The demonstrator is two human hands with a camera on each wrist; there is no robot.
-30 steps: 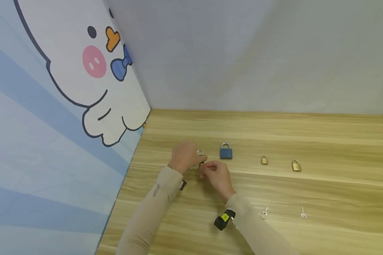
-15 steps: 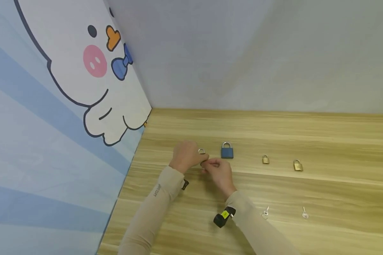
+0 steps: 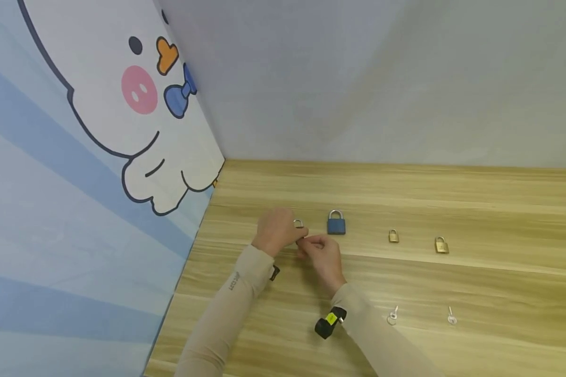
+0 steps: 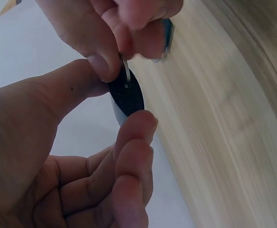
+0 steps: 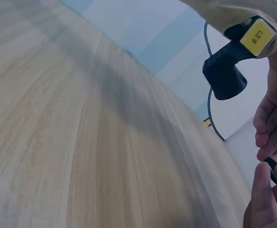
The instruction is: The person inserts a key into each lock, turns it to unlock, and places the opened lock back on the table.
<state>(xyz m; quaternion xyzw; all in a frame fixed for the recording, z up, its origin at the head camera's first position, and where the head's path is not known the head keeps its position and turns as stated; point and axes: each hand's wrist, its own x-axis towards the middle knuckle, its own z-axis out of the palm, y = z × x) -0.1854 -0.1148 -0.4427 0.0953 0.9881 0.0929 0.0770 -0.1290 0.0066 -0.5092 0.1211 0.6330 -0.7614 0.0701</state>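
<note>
Left hand (image 3: 275,230) pinching a dark padlock (image 4: 129,98), shackle (image 3: 298,220) pointing toward the back wall (image 3: 358,78), right hand (image 3: 324,257) pinching a key (image 4: 126,72) (aimed at the padlock's base)

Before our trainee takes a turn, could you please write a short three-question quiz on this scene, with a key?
1. Which hand grips the black padlock: A) left, B) right?
2. True or false: the blue padlock lies between the smaller brass padlock and the larger brass padlock.
3. How many keys lie on the table, not counting anything held?

Key:
1. A; the left hand holds it between thumb and fingers.
2. False; in the head view it lies left of both.
3. Two.
</note>
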